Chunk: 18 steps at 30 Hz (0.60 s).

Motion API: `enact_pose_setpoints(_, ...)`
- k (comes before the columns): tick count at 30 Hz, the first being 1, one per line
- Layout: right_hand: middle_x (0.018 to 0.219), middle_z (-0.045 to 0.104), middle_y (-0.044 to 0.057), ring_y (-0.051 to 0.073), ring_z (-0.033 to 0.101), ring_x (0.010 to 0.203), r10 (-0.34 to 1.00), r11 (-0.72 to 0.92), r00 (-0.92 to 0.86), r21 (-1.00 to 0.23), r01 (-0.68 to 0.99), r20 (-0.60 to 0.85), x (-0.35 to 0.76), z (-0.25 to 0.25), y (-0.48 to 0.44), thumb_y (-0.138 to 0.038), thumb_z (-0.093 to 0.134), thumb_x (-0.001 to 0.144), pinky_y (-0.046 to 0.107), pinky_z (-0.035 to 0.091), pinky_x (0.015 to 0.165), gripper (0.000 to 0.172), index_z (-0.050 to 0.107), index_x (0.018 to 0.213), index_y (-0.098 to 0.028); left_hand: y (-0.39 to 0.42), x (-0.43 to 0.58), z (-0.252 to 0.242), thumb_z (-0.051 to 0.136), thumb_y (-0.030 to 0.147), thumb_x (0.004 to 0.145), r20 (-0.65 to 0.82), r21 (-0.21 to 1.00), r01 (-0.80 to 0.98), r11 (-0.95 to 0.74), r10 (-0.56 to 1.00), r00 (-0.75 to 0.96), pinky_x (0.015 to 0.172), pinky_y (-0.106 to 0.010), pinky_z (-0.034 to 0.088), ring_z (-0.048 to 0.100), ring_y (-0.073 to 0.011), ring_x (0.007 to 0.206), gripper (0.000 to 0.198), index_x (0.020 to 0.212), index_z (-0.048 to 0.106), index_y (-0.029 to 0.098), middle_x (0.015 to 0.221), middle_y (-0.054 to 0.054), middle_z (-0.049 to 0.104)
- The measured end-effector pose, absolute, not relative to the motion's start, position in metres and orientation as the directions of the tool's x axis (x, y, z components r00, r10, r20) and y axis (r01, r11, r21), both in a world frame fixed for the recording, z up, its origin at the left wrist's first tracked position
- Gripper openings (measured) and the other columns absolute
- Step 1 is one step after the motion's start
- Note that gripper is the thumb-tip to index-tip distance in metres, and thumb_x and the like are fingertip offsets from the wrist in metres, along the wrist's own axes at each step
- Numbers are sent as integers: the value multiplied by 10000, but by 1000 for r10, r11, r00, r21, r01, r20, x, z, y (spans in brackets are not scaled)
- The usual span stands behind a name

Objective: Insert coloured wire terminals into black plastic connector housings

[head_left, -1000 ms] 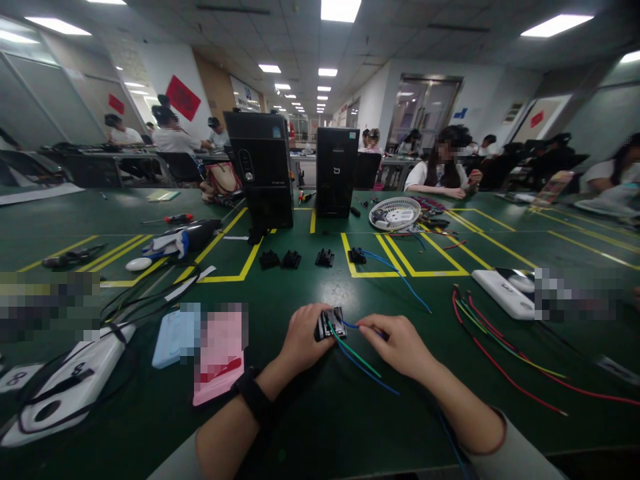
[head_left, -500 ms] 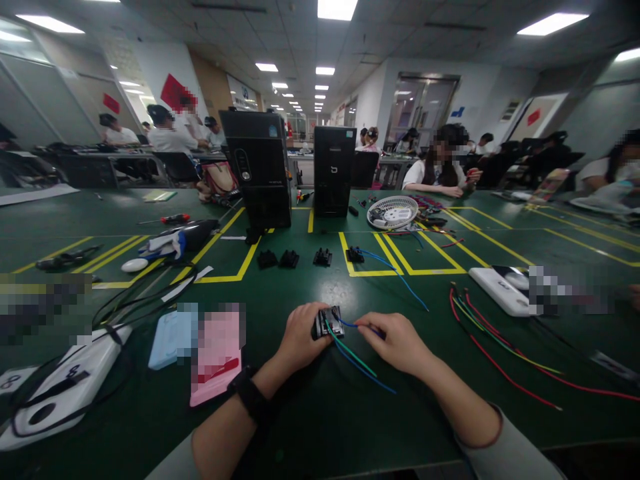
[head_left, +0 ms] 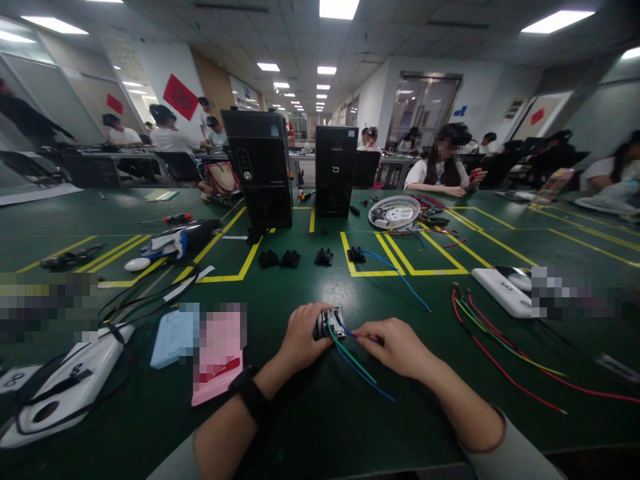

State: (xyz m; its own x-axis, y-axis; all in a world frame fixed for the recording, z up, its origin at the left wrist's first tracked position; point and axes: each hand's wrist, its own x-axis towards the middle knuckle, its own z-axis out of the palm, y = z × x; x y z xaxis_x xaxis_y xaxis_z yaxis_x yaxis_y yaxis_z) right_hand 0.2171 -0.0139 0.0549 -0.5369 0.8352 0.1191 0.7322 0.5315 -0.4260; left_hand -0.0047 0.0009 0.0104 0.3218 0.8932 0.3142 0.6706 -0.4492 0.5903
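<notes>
My left hand [head_left: 303, 339] is wrapped round the left side of a small black terminal block [head_left: 332, 321] on the green table. Out of the block run a green wire [head_left: 354, 354] and a blue wire [head_left: 373, 385], their free ends lying toward me. A second blue wire [head_left: 349, 331] reaches from the block to my right hand [head_left: 391, 345], which pinches it between thumb and fingers. Where exactly this wire meets the block is too small to make out.
Several black blocks [head_left: 324, 257] lie beyond my hands, one with blue wires [head_left: 410, 287]. Red and yellow-green wires [head_left: 493, 357] lie at right. Left are a pink case [head_left: 218, 347] and a light-blue box [head_left: 173, 337]. Two computer towers [head_left: 333, 173] and a white basket [head_left: 394, 212] stand farther back.
My right hand has shifted slightly lower, still pinching the blue wire, which now slopes down from the block. The block looks a little more tilted; my left hand keeps its hold.
</notes>
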Motion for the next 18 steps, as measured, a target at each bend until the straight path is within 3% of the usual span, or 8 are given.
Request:
enact_pose_setpoints(3, 669, 639, -3, 123, 544, 592, 878, 467, -452, -486, 739, 157, 217, 58, -14, -302, 503, 862, 230, 338, 568, 209, 696, 918, -244, 0, -4, 11, 636, 314, 737, 301, 590, 680, -435, 900, 315, 904, -391, 363, 510, -247, 1027, 396, 1108, 508, 258, 1088, -35, 587)
enact_pose_setpoints(5, 635, 607, -1, 116, 504, 562, 902, 416, -396, -600, 683, 175, 213, 58, -14, -330, 487, 869, 227, 336, 551, 241, 690, 888, -203, -1, -4, 12, 634, 313, 739, 295, 591, 682, -432, 902, 315, 899, -390, 366, 511, -245, 1024, 394, 1109, 508, 258, 1083, -33, 587)
enact_pose_setpoints(8, 556, 507, -28, 87, 378, 474, 914, 293, -396, -813, 503, 85, 206, 52, -15, -394, 489, 861, 207, 269, 461, 302, 668, 894, -153, -1, -4, 13, 637, 315, 735, 301, 592, 678, -436, 900, 316, 899, -388, 368, 513, -243, 1020, 390, 1100, 511, 259, 1077, -28, 588)
enact_pose_setpoints(10, 517, 421, -55, 72, 296, 447, 892, 200, -453, -892, 405, -5, 203, 47, -15, -425, 508, 847, 198, 207, 425, 333, 655, 912, -133, -1, -3, 12, 633, 315, 734, 305, 594, 677, -436, 900, 312, 899, -388, 370, 517, -244, 1011, 380, 1090, 515, 258, 1063, -29, 590)
enact_pose_setpoints(13, 500, 345, -75, 66, 256, 450, 863, 174, -502, -899, 401, -56, 202, 43, -16, -411, 534, 836, 197, 186, 427, 324, 652, 920, -121, -1, -4, 11, 633, 311, 728, 308, 594, 679, -432, 901, 305, 888, -387, 374, 518, -247, 998, 382, 1087, 517, 253, 1047, -35, 591)
enact_pose_setpoints(18, 505, 379, -66, 71, 313, 469, 857, 257, -513, -825, 503, -46, 210, 44, -11, -336, 535, 838, 204, 248, 467, 240, 664, 868, -136, 1, -4, 9, 654, 301, 716, 315, 594, 674, -439, 898, 307, 898, -393, 363, 508, -246, 1002, 404, 1089, 511, 244, 1050, -35, 587)
